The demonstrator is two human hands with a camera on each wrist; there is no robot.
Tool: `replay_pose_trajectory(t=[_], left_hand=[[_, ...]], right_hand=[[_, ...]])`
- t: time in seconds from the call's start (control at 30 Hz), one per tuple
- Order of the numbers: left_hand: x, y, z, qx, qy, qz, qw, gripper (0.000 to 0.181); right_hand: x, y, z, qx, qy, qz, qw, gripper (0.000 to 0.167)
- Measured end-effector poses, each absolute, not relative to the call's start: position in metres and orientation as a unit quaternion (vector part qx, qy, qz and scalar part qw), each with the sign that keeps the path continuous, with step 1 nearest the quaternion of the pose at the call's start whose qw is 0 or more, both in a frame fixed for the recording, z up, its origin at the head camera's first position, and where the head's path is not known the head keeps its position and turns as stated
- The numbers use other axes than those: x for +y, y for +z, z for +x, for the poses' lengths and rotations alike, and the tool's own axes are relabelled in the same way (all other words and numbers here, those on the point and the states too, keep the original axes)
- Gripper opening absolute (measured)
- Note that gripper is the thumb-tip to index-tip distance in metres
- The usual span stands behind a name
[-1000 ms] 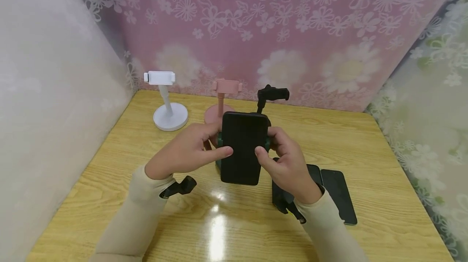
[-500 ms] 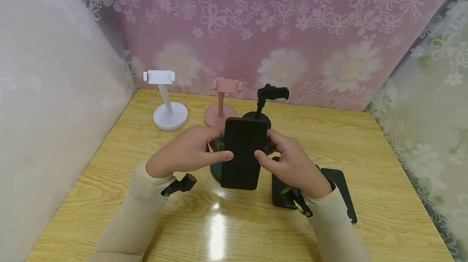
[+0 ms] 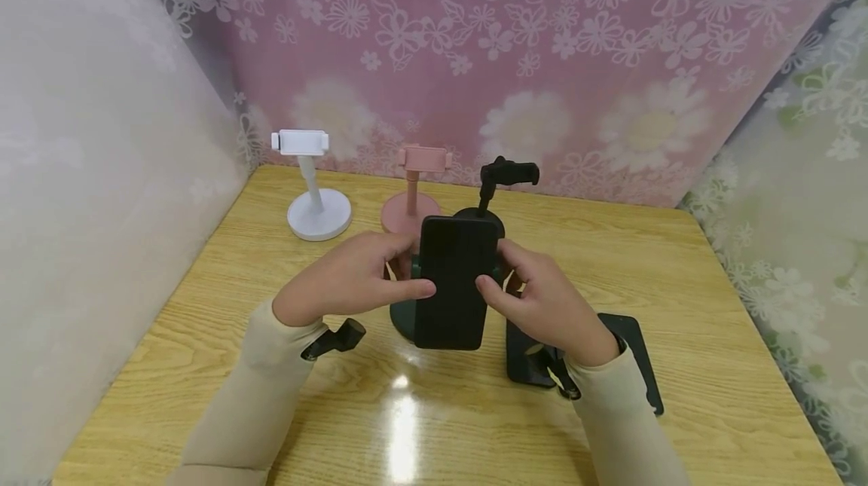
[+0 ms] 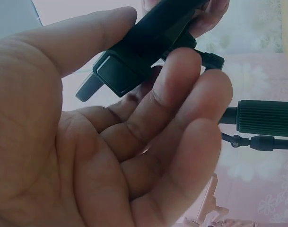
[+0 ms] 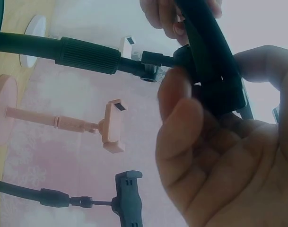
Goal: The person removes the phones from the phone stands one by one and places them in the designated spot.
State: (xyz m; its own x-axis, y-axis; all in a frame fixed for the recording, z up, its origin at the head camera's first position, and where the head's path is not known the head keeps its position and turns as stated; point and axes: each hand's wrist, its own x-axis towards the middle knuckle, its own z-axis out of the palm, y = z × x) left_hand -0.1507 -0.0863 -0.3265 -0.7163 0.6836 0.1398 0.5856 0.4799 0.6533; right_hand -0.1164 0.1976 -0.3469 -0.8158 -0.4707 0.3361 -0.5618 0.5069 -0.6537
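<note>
A black smartphone (image 3: 453, 282) stands upright, tilted back, in the clamp of a dark green phone stand (image 3: 401, 318). My left hand (image 3: 359, 275) holds its left side, thumb on the screen and fingers behind. On the opposite side my right hand (image 3: 542, 301) grips it the same way. The left wrist view shows the green clamp end (image 4: 122, 71) between thumb and curled fingers. In the right wrist view the clamp's other end (image 5: 224, 97) lies between thumb and fingers, with the ribbed green pole (image 5: 87, 54) behind. In the head view the phone hides most of the stand.
Behind stand a white phone stand (image 3: 319, 215), a pink phone stand (image 3: 410, 203) and a black phone stand (image 3: 510, 172), all with vacant clamps. Two dark phones lie on the wooden table (image 3: 339, 411) by my right forearm: one phone (image 3: 522, 358) partly covered, another phone (image 3: 631, 335) farther right.
Over the second, both hands have come slightly down and nearer with the phone and its clamp, uncovering more of the green and black bases. In the last half second they barely move.
</note>
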Motion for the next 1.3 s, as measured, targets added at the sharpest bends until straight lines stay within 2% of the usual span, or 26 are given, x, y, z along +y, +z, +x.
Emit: replay_pose_trajectory(t=[0.13,0.27,0.4,0.53,0.7,0.83,0.97,1.13,1.3], left_hand=[[-0.087,-0.327,-0.153,0.851,0.373,0.360,0.085,0.037],[-0.088,-0.329,-0.158,0.837,0.403,0.356,0.103,0.039],[-0.087,-0.331,-0.163,0.824,0.422,0.364,0.106,0.041],[-0.086,-0.331,-0.165,0.819,0.426,0.372,0.096,0.041],[-0.086,-0.329,-0.163,0.814,0.430,0.377,0.100,0.041],[-0.086,-0.330,-0.162,0.807,0.439,0.379,0.111,0.041],[-0.084,-0.332,-0.162,0.803,0.445,0.380,0.111,0.040],[-0.082,-0.334,-0.160,0.804,0.445,0.378,0.113,0.040],[-0.080,-0.336,-0.160,0.807,0.438,0.381,0.111,0.032]], right_hand=[[0.196,-0.346,-0.114,-0.873,0.397,0.273,0.081,0.025],[0.189,-0.343,-0.109,-0.871,0.408,0.225,0.156,0.046],[0.181,-0.333,-0.100,-0.877,0.363,0.172,0.264,0.051],[0.174,-0.318,-0.090,-0.890,0.287,0.152,0.320,0.055],[0.160,-0.302,-0.080,-0.898,0.211,0.186,0.339,0.060],[0.143,-0.294,-0.076,-0.913,0.159,0.206,0.313,0.063],[0.128,-0.290,-0.077,-0.934,0.089,0.203,0.278,0.058],[0.115,-0.289,-0.077,-0.941,0.016,0.192,0.277,0.054],[0.109,-0.291,-0.077,-0.942,0.008,0.183,0.281,0.060]])
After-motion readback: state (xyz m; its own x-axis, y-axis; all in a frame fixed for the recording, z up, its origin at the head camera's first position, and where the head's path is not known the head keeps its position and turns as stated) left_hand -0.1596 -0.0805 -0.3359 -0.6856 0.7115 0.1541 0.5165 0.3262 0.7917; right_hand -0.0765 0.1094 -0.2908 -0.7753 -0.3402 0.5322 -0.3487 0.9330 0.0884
